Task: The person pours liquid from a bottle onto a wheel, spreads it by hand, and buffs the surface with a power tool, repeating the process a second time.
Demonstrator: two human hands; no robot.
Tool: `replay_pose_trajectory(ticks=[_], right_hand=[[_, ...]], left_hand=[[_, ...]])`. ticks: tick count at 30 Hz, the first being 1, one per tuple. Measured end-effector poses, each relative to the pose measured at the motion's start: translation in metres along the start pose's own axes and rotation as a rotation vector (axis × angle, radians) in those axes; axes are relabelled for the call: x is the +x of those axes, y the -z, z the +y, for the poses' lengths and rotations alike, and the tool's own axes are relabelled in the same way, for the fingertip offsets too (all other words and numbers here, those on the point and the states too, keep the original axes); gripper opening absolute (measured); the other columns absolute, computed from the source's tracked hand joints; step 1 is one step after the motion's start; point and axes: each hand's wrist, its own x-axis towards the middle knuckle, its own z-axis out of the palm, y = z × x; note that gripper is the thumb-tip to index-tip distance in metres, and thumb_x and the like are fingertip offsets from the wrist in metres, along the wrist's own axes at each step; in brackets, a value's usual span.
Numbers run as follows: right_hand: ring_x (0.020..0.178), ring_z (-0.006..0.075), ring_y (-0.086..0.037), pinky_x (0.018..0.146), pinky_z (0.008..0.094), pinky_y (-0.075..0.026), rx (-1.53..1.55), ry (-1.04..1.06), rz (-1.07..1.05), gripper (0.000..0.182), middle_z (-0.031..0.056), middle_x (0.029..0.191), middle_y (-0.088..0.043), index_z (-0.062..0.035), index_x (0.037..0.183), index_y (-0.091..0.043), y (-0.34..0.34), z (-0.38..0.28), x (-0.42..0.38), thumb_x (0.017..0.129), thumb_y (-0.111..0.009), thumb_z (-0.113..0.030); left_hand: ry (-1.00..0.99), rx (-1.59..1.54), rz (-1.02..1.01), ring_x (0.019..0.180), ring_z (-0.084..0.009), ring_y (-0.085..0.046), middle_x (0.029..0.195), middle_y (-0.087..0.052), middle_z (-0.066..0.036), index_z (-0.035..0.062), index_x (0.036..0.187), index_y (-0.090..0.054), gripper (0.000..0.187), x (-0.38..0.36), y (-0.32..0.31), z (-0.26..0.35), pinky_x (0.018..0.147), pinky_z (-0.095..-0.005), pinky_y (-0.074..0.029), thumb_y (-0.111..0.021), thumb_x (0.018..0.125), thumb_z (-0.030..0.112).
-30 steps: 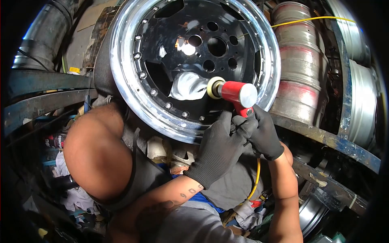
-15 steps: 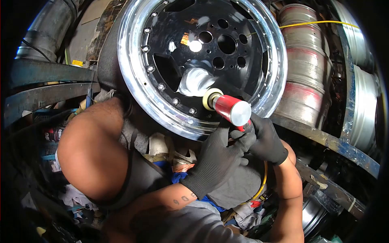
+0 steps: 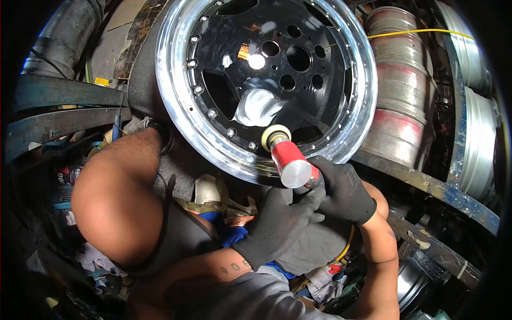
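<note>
A small red polisher [image 3: 288, 155] with a silver end cap and a pale yellow round pad [image 3: 274, 136] leans over the lower part of a wheel. That wheel [image 3: 173, 101] has a bright polished lip, a ring of bolts and a glossy black centre with a whitish smear [image 3: 257, 108]. The pad sits at the lower edge of the black face, near the bolts. My right hand [image 3: 345, 192], in a dark glove, is wrapped round the polisher's handle. Also gloved, my left hand [image 3: 277, 218] closes on the handle from below; its fingertips are partly hidden.
Bare metal wheel barrels [image 3: 400, 85] with red marks are stacked on the right, beside a blue metal rack [image 3: 458, 133]. A yellow hose [image 3: 416, 32] crosses the upper right. Blue-grey metal bars [image 3: 69, 93] stand at left. Cloths and clutter lie below.
The polisher and both hands have shifted down and left. The pad has moved from just below the whitish smear to nearer the bolted edge. The wheel stays in place.
</note>
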Motion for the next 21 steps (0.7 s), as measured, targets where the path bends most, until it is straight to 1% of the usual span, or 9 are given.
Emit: replay_pose_trajectory(ticks=[4,6,7,10,11,14,18,21], right_hand=[[0.083,0.0387,-0.074,0.075,0.0420,-0.056,0.093,-0.041,0.085,0.047,0.0217,0.090,-0.072,-0.0011,0.124,-0.063,-0.001,0.006,0.002,0.085,-0.080,-0.022],[0.080,0.0357,-0.075,0.073,0.0402,-0.056,0.150,-0.088,0.143,0.046,0.0210,0.087,-0.072,-0.0007,0.123,-0.064,-0.002,0.008,0.006,0.087,-0.081,-0.023],[0.080,0.0288,-0.074,0.075,0.0370,-0.055,0.207,-0.144,0.137,0.046,0.0202,0.091,-0.072,0.0000,0.123,-0.065,-0.003,0.012,0.006,0.088,-0.082,-0.024],[0.085,0.0195,-0.072,0.077,0.0344,-0.055,0.261,-0.211,0.176,0.047,0.0175,0.096,-0.074,0.0005,0.125,-0.065,0.001,0.013,0.012,0.089,-0.082,-0.022],[0.075,0.0095,-0.060,0.070,0.0295,-0.053,0.349,-0.208,0.190,0.030,0.0033,0.084,-0.064,0.0036,0.116,-0.064,0.002,0.008,0.016,0.098,-0.070,-0.020],[0.090,0.0102,-0.064,0.081,0.0316,-0.054,0.591,-0.415,0.146,0.044,0.0080,0.099,-0.073,0.0003,0.128,-0.064,0.007,0.013,0.019,0.092,-0.080,-0.020],[0.092,0.0108,-0.065,0.082,0.0310,-0.054,0.534,-0.395,0.121,0.044,0.0076,0.102,-0.073,-0.0001,0.129,-0.064,0.015,0.006,0.025,0.092,-0.079,-0.019],[0.093,0.0118,-0.066,0.083,0.0313,-0.054,0.481,-0.329,0.140,0.044,0.0082,0.103,-0.073,-0.0004,0.129,-0.065,0.014,0.004,0.027,0.092,-0.079,-0.019]], left_hand=[[0.014,0.128,-0.029,0.099,-0.0127,-0.067,0.113,-0.062,-0.007,-0.0021,0.129,-0.057,0.044,0.012,-0.001,0.003,0.078,-0.0311,-0.063,-0.066,0.104,0.032],[-0.050,0.211,0.019,0.096,-0.0135,-0.068,0.111,-0.062,-0.009,-0.0027,0.128,-0.056,0.048,0.015,-0.006,0.010,0.074,-0.0311,-0.064,-0.067,0.103,0.037],[-0.083,0.254,0.044,0.095,-0.0139,-0.069,0.111,-0.062,-0.009,-0.0030,0.127,-0.056,0.051,0.017,-0.008,0.013,0.073,-0.0311,-0.064,-0.067,0.103,0.040],[-0.231,0.338,0.062,0.093,-0.0154,-0.070,0.109,-0.061,-0.011,-0.0034,0.122,-0.055,0.052,0.028,-0.008,0.013,0.070,-0.0313,-0.065,-0.067,0.102,0.043],[-0.233,0.428,0.074,0.093,-0.0166,-0.070,0.107,-0.062,-0.013,-0.0031,0.118,-0.054,0.052,0.033,-0.005,0.014,0.071,-0.0320,-0.065,-0.067,0.102,0.044],[-0.288,0.441,0.055,0.093,-0.0170,-0.070,0.106,-0.062,-0.013,-0.0035,0.116,-0.053,0.053,0.039,-0.004,0.021,0.071,-0.0318,-0.065,-0.067,0.102,0.045],[-0.275,0.448,0.067,0.094,-0.0170,-0.072,0.105,-0.063,-0.014,-0.0043,0.115,-0.054,0.052,0.039,-0.004,0.026,0.071,-0.0316,-0.065,-0.067,0.102,0.044],[-0.236,0.512,0.094,0.092,-0.0166,-0.072,0.104,-0.064,-0.013,-0.0046,0.113,-0.054,0.052,0.035,-0.005,0.034,0.071,-0.0312,-0.065,-0.067,0.102,0.044]])
